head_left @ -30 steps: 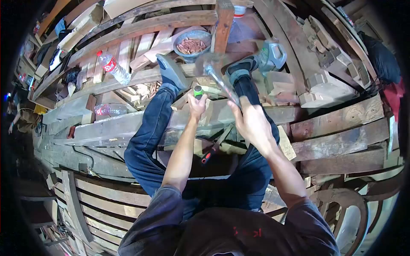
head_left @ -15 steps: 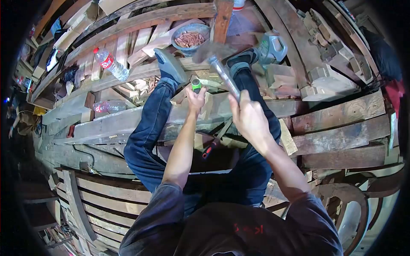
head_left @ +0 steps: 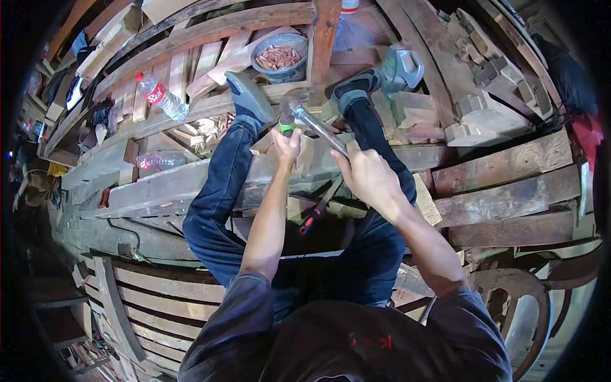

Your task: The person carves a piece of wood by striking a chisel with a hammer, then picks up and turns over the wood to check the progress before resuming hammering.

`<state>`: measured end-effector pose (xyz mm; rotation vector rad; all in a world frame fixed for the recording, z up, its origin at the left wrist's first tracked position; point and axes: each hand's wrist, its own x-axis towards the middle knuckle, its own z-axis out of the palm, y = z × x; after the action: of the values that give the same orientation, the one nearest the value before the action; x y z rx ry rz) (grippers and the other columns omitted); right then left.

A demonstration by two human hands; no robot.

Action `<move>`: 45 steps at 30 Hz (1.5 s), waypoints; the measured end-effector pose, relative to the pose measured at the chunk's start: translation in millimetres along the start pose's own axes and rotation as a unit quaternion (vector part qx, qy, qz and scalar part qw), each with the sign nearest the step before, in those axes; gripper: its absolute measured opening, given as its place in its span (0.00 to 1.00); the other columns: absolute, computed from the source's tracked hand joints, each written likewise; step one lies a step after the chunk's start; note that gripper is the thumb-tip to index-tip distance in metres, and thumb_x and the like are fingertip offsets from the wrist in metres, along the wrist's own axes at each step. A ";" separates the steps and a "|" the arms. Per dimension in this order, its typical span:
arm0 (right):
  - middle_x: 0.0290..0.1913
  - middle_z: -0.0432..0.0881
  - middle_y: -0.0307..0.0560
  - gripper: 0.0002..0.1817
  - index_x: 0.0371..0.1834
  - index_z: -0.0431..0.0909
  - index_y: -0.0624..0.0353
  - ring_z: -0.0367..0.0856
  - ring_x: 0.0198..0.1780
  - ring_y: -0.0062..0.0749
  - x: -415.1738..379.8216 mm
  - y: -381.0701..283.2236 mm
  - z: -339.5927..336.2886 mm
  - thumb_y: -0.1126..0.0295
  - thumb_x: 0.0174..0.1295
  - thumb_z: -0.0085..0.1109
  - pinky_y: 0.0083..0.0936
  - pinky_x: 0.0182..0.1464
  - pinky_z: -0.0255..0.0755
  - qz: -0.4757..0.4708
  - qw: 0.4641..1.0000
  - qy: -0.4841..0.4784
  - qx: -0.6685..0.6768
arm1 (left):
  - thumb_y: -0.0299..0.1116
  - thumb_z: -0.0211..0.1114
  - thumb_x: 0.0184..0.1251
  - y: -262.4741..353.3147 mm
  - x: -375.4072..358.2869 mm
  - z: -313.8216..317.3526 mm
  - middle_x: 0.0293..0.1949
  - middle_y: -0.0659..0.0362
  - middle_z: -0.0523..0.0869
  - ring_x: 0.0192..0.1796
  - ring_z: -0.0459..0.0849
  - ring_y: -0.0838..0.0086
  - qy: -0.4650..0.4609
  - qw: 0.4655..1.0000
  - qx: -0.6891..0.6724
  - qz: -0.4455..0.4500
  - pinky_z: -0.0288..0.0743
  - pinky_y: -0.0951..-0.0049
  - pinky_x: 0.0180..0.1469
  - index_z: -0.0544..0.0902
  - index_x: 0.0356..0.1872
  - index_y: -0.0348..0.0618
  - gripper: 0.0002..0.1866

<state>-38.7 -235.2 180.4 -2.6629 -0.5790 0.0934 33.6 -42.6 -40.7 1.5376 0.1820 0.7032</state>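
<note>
Landmark: bucket (head_left: 287, 74) of small wooden pieces, beyond both hands.
Left hand (head_left: 286, 146): on the bucket's near side; fingers curled closed around a green-collared tool (head_left: 287, 130).
Right hand (head_left: 373, 179): nearer the wearer than the bucket and to its right; fingers wrapped firmly around the hammer (head_left: 321, 131).
Hammer head: short of the bucket, at the tool's top; contact cannot be told.
Red-and-black handle (head_left: 308, 224): nearer the wearer than the bucket, unheld.
Step in hand: apparently striking the held tool.
Demand of a further stroke: steady tool, square hammer face, left fingers below the struck end.
</note>
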 end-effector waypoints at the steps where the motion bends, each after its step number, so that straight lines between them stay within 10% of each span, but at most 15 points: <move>1: 0.20 0.79 0.67 0.22 0.41 0.74 0.68 0.82 0.28 0.65 0.3 1.9 -1.8 0.54 0.73 0.49 0.52 0.30 0.77 -0.001 1.000 -0.021 -0.010 | 0.35 0.67 0.53 -13.7 2.9 0.4 0.13 0.59 0.73 0.16 0.72 0.68 -0.017 1.000 0.005 0.000 0.65 0.65 0.23 0.75 0.17 0.40 0.13; 5: 0.23 0.79 0.70 0.23 0.36 0.75 0.68 0.81 0.32 0.68 -5.3 -2.9 -20.0 0.53 0.72 0.49 0.54 0.32 0.76 0.065 0.996 0.033 0.057 | 0.32 0.63 0.56 -20.2 2.7 3.8 0.14 0.63 0.74 0.15 0.70 0.79 -0.017 0.998 0.014 0.063 0.62 0.75 0.18 0.75 0.20 0.39 0.10; 6: 0.22 0.78 0.72 0.22 0.34 0.74 0.69 0.80 0.32 0.70 -6.4 2.1 -17.0 0.55 0.72 0.51 0.55 0.30 0.74 0.058 0.993 0.054 0.091 | 0.30 0.64 0.55 -25.1 8.0 2.9 0.14 0.63 0.74 0.15 0.70 0.79 0.003 0.955 0.133 0.266 0.62 0.76 0.18 0.74 0.19 0.40 0.10; 10: 0.23 0.77 0.74 0.21 0.34 0.74 0.70 0.80 0.33 0.70 -14.4 30.6 20.7 0.58 0.73 0.50 0.55 0.31 0.73 0.093 0.988 0.046 0.116 | 0.35 0.68 0.51 -24.1 5.1 -1.3 0.18 0.57 0.77 0.24 0.75 0.60 -0.039 0.999 0.012 -0.023 0.67 0.59 0.34 0.76 0.20 0.42 0.11; 13: 0.25 0.79 0.73 0.22 0.35 0.75 0.71 0.81 0.35 0.69 -20.9 54.3 58.5 0.57 0.72 0.51 0.56 0.33 0.74 0.075 0.990 0.032 0.112 | 0.37 0.68 0.52 -3.0 -0.3 -1.7 0.20 0.55 0.77 0.25 0.76 0.58 -0.043 0.996 -0.003 -0.079 0.68 0.58 0.35 0.76 0.21 0.41 0.12; 18: 0.23 0.77 0.72 0.19 0.34 0.75 0.69 0.80 0.32 0.68 -14.9 36.8 35.3 0.59 0.71 0.54 0.54 0.30 0.71 0.082 0.987 0.052 0.127 | 0.32 0.65 0.52 -33.4 2.9 6.3 0.13 0.63 0.73 0.15 0.71 0.76 -0.004 0.996 0.067 0.066 0.64 0.72 0.20 0.76 0.18 0.40 0.10; 25: 0.16 0.76 0.62 0.15 0.35 0.69 0.65 0.80 0.22 0.60 6.8 -6.9 -24.4 0.62 0.72 0.53 0.46 0.20 0.69 -0.020 0.970 0.200 0.138 | 0.33 0.67 0.51 -4.4 -2.1 11.1 0.18 0.56 0.78 0.20 0.76 0.68 -0.001 0.994 0.062 0.088 0.68 0.67 0.26 0.77 0.23 0.37 0.10; 29: 0.21 0.80 0.66 0.19 0.39 0.72 0.68 0.83 0.29 0.65 -4.1 0.9 -0.8 0.58 0.71 0.52 0.52 0.30 0.77 0.001 0.999 -0.012 -0.036 | 0.33 0.67 0.50 12.4 -5.9 18.1 0.18 0.54 0.78 0.20 0.75 0.65 0.002 0.999 0.017 0.045 0.70 0.66 0.28 0.79 0.27 0.36 0.10; 33: 0.22 0.79 0.69 0.19 0.36 0.74 0.66 0.81 0.31 0.68 -10.1 10.4 3.0 0.57 0.71 0.53 0.55 0.32 0.75 0.034 0.997 0.001 0.069 | 0.37 0.72 0.55 -33.5 -14.7 16.2 0.42 0.46 0.79 0.48 0.78 0.59 0.032 0.983 0.173 0.044 0.71 0.61 0.48 0.77 0.41 0.32 0.20; 37: 0.21 0.77 0.69 0.18 0.35 0.73 0.67 0.80 0.30 0.67 -21.4 20.4 27.4 0.58 0.71 0.54 0.54 0.28 0.71 0.089 0.987 0.051 0.122 | 0.30 0.66 0.54 -42.3 2.0 7.7 0.14 0.65 0.74 0.13 0.69 0.81 0.006 0.992 0.068 0.110 0.61 0.75 0.16 0.77 0.28 0.37 0.08; 40: 0.20 0.76 0.70 0.17 0.34 0.72 0.68 0.80 0.28 0.67 -20.4 39.8 60.9 0.62 0.71 0.54 0.52 0.25 0.69 0.085 0.979 0.095 0.162 | 0.36 0.67 0.49 -39.7 4.5 -6.4 0.18 0.54 0.78 0.23 0.76 0.60 0.010 1.000 -0.005 0.004 0.69 0.61 0.30 0.78 0.23 0.38 0.11; 41: 0.20 0.77 0.70 0.20 0.34 0.73 0.69 0.81 0.29 0.66 -20.6 44.2 69.3 0.59 0.72 0.52 0.52 0.26 0.71 0.113 0.978 0.070 0.160 | 0.29 0.63 0.55 -40.6 4.9 -6.8 0.15 0.66 0.71 0.15 0.68 0.83 -0.008 0.993 -0.116 0.029 0.60 0.81 0.17 0.74 0.28 0.39 0.07; 45: 0.29 0.81 0.73 0.26 0.40 0.77 0.68 0.83 0.36 0.69 -11.1 68.2 124.4 0.50 0.72 0.46 0.55 0.37 0.78 0.154 0.985 -0.039 0.060 | 0.27 0.56 0.55 -10.6 -8.4 -19.0 0.14 0.67 0.64 0.13 0.60 0.84 0.005 0.962 -0.268 -0.054 0.53 0.81 0.15 0.68 0.27 0.40 0.06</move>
<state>-41.3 -249.0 38.8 -2.6184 -0.1738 0.3127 20.1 -29.7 -54.6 0.9977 0.0715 0.6111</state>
